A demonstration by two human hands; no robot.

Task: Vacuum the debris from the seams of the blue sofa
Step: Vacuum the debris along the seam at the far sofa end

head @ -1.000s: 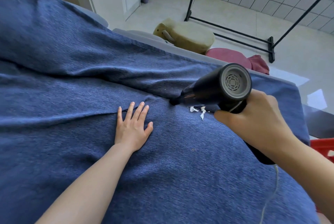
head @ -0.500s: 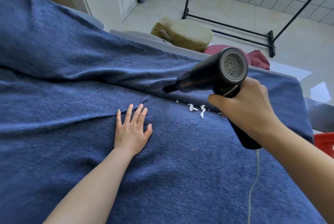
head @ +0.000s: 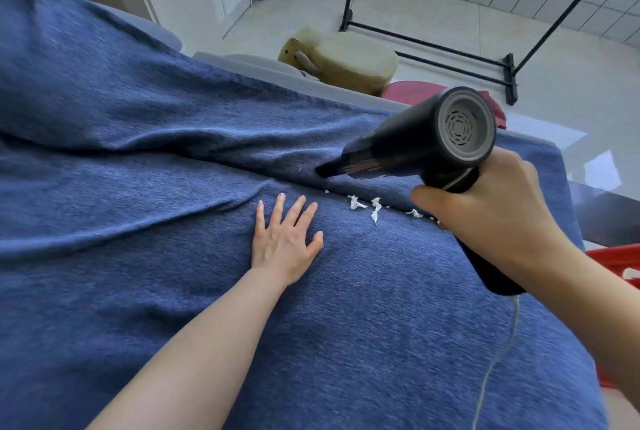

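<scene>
The blue sofa point(head: 138, 159) fills most of the view, its seam running across the middle. Small white scraps of debris point(head: 367, 205) lie along the seam right of centre. My left hand point(head: 282, 242) rests flat on the seat cushion just left of the debris, fingers straight and spread. My right hand point(head: 485, 218) grips the handle of a black handheld vacuum point(head: 415, 145). Its narrow nozzle tip hovers just above the seam, up and left of the scraps. A thin cord hangs from the handle's lower end.
Beyond the sofa's grey edge lie a tan cushion point(head: 346, 62) and a dark red cushion point(head: 412, 90) on the tiled floor. A black metal rack point(head: 429, 45) stands behind them. A red basket point(head: 620, 256) shows at the right edge.
My right hand has lifted the vacuum up from the seam, so more scraps show beneath it. My left hand has stayed flat on the cushion.
</scene>
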